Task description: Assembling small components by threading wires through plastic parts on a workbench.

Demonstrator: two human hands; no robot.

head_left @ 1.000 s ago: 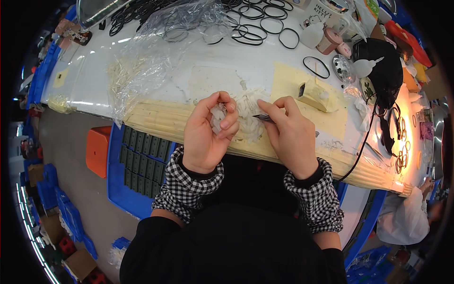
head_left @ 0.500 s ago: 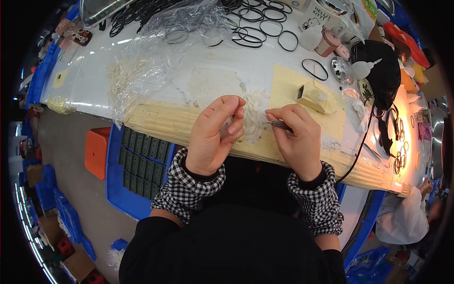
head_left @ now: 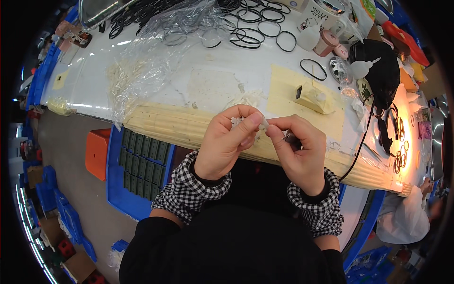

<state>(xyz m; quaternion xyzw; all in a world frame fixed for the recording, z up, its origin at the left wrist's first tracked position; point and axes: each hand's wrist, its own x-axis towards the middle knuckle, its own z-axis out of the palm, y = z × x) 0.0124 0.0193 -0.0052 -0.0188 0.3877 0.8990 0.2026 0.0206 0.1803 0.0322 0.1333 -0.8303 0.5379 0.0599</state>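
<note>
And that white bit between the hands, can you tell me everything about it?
The white bit is small, pale and narrow, and looks a little see-through, maybe soft plastic or rubber. The left hand has it by the thumb, and the right hand's fingertips seem to pinch its other end, so much of it is hidden. It's held up in front of the table's yellow edge. Its full shape is too small to tell.

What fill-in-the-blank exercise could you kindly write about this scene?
Of the left hand and right hand, the ____ hand is nearer the yellow block.
A small pale piece shows between the person's two ____.
The tray holding dark green pieces is ____.
The checked sleeves pair black with ____.
Missing words: right; hands; blue; white.
</note>
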